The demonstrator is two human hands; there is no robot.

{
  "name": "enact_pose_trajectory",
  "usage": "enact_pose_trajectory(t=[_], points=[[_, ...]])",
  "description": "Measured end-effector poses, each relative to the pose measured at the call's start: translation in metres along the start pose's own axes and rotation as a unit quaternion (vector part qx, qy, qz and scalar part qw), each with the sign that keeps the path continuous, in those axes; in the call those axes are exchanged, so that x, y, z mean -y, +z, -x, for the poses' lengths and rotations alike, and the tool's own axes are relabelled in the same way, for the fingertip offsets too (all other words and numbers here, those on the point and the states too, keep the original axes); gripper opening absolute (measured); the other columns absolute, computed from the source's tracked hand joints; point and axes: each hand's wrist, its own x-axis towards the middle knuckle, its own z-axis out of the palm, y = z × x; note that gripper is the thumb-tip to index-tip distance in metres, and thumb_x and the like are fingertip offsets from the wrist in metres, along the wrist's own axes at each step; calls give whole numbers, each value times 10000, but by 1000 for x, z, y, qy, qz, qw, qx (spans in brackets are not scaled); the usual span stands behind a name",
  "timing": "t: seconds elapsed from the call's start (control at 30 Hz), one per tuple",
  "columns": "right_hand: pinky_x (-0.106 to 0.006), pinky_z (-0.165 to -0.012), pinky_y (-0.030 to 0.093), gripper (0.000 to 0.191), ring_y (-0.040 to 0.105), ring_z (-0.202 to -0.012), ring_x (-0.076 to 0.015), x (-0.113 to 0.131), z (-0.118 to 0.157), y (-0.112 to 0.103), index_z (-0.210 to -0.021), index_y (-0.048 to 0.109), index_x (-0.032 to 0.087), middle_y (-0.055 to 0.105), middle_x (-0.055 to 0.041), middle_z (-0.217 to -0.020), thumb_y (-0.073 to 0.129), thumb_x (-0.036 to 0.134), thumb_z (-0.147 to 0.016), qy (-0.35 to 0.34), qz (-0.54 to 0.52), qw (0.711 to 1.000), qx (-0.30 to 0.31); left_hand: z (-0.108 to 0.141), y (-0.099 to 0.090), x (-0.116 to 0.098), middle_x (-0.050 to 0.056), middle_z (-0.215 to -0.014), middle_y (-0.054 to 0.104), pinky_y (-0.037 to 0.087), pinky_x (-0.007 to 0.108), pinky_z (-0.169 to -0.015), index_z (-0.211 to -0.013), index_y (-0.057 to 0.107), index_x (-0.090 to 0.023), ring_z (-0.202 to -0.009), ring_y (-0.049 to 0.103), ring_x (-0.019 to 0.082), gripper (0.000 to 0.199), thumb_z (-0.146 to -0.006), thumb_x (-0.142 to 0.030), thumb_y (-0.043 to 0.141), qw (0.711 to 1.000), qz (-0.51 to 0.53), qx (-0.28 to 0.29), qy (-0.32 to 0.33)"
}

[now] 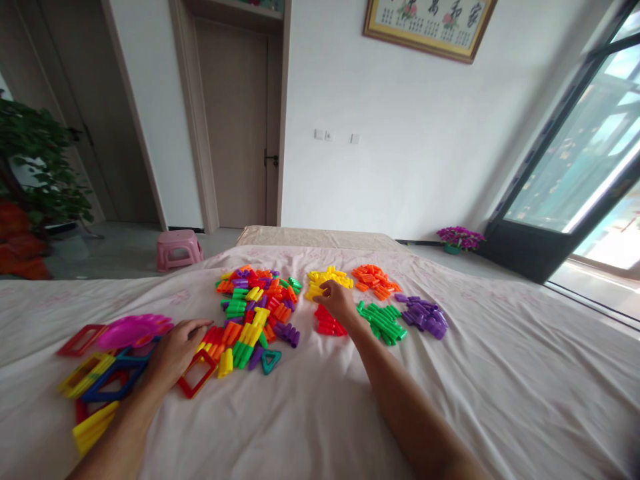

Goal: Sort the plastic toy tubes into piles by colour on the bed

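My right hand (339,299) reaches over a pile of yellow plastic building blocks (330,275), its fingers bent together at the near side. Whatever is between those fingertips blends with the yellow pieces. Just below it lie red blocks (330,323). My left hand (183,341) rests low at the left edge of a mixed-colour heap of blocks (257,303), fingers stretched towards the heap and apparently holding nothing. Beside it is a red square frame tile (198,375). A teal triangle tile (271,361) lies at the heap's near edge.
Single-colour piles of orange (375,281), green (384,323) and purple blocks (425,316) lie to the right. Left of my left arm are a blue frame tile (116,381), a yellow frame tile (88,375) and a magenta scalloped piece (135,331). A wrinkled pale cloth (310,413) covers the surface.
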Motion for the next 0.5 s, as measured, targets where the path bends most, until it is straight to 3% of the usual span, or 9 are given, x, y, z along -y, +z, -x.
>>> enact_pose_trajectory(t=[0.17,0.27,0.37,0.5], points=[[-305,-737,554,509,696,-885,-185,-22,-18,-5,-1319,534,143,707,-125,-1107,588,220,-818,54,-146,984,-91,-1,1,1,65,-1131,737,488,307,-951,-1043,731,-217,-1088,663,230,396,-844,-438,470,1000,2,0,-6],[-329,-814,550,465,690,-939,-187,-22,-13,1,-1274,589,189,705,-96,-1152,572,174,-810,22,-113,989,-96,-2,2,2,63,-1119,741,491,298,-940,-1035,735,-218,-1080,666,229,400,-839,-449,474,1000,0,-3,0],[-309,-830,528,299,688,-927,-187,-6,0,7,-1105,695,226,738,-36,-1051,603,199,-821,-42,-55,997,-26,-1,1,3,61,-1122,742,494,295,-934,-1043,735,-218,-1079,668,231,401,-840,-450,477,1000,1,-1,1],[-259,-713,497,253,689,-840,-186,28,24,6,-1016,732,241,745,-9,-942,666,396,-828,-141,-11,980,140,-1,2,3,58,-1147,736,499,294,-928,-1064,728,-214,-1090,665,228,399,-847,-440,482,1000,7,9,-12]])
